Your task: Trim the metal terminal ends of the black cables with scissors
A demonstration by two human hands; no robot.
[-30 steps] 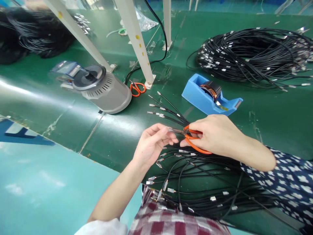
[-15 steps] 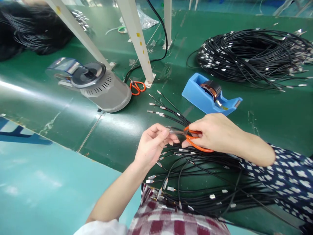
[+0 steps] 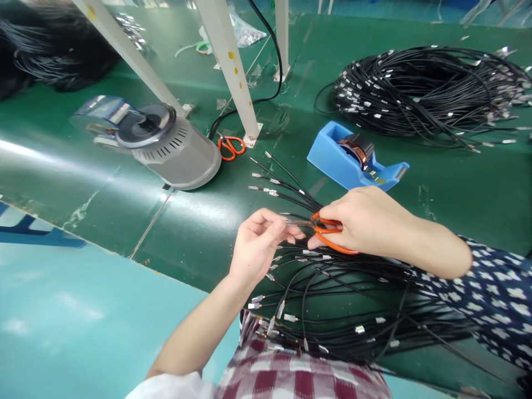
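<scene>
My right hand is wrapped round the orange handles of a pair of scissors. The blades point left and reach the fingertips of my left hand. Thumb and fingers of that hand are pinched together at the blade tips; what lies between them is too small to make out. Black cables with silvery tips and small labels fan out behind the hands. More black cables spread below them, along the table's front edge and partly over a checkered cloth.
A blue tape dispenser stands behind my right hand. Farther back is a large coil of black cable. A grey round machine, orange-handled scissors and white posts stand or lie on the green table.
The whole view has shifted slightly. The hands keep nearly the same pose around the scissors, with no clear change in what they hold.
</scene>
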